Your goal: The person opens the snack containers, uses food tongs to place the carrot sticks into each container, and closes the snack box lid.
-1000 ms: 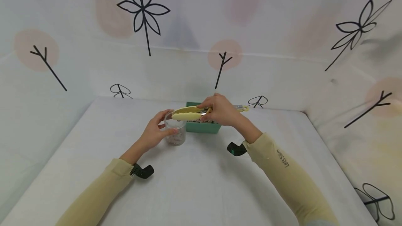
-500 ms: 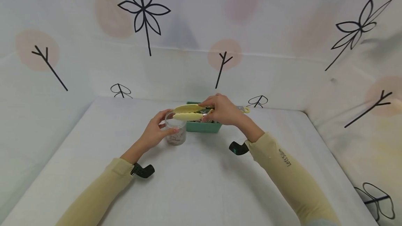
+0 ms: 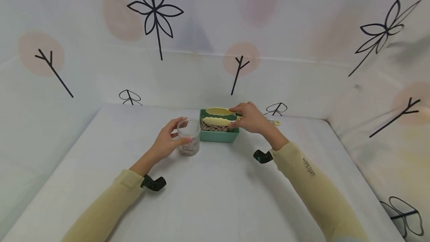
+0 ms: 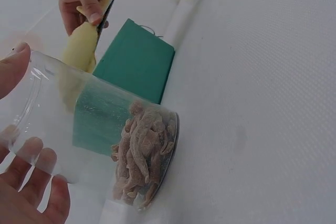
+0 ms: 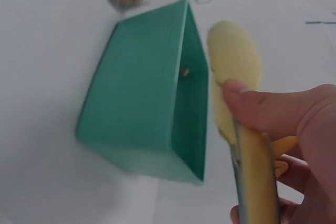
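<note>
My left hand (image 3: 165, 142) grips a clear plastic jar (image 3: 189, 132) near its rim, thumb on one side and fingers round the other. Brownish, twisted strips (image 4: 144, 150) fill the lower part of the jar, which stands upright on the table. My right hand (image 3: 250, 118) holds yellow-tipped tongs (image 3: 217, 121) with their arms spread apart. The tongs' heads hang over the green rectangular box (image 3: 218, 136), and nothing shows between them. Similar brownish strips (image 3: 215, 127) lie inside the box, just right of the jar.
A white cloth covers the table (image 3: 201, 197). Behind it rises a white backdrop (image 3: 198, 81) printed with plant shapes. Black wrist cameras are worn on both arms, the left one (image 3: 153, 183) hanging close over the table.
My right hand has moved the tongs right, from over the jar's mouth to over the green box, and their heads stand further apart. My left hand and the jar stay in place.
</note>
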A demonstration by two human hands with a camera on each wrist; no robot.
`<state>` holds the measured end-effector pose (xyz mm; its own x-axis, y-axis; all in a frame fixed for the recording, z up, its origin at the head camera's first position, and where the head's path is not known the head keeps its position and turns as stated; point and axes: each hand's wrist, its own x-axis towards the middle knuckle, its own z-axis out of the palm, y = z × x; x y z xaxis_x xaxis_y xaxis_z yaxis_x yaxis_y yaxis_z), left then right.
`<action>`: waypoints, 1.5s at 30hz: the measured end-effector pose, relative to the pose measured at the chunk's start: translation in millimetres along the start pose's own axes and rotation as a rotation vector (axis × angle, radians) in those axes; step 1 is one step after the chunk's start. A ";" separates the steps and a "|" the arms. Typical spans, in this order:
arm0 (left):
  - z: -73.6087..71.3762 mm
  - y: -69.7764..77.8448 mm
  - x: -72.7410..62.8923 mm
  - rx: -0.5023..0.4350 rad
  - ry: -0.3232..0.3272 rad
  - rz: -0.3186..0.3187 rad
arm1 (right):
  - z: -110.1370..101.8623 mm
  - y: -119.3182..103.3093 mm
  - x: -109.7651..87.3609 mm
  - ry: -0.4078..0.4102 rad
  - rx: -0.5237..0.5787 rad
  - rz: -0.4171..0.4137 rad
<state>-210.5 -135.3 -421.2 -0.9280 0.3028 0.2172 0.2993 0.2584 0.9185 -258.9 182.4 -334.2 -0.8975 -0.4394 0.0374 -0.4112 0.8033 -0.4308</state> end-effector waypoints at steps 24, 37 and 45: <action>-0.7 0.8 -1.3 0.007 0.001 0.005 | 4.8 -1.3 28.6 -0.195 -0.322 0.122; 2.2 0.9 -0.8 -0.005 0.002 0.009 | 12.1 11.9 20.1 -0.099 -0.293 0.082; 0.2 1.8 -0.7 -0.001 0.005 0.008 | 0.0 21.0 11.4 -0.039 -0.206 0.018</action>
<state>-209.3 -134.9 -419.7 -0.9266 0.3003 0.2264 0.3066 0.2549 0.9171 -277.8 194.2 -342.8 -0.8999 -0.4360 -0.0050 -0.4225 0.8747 -0.2372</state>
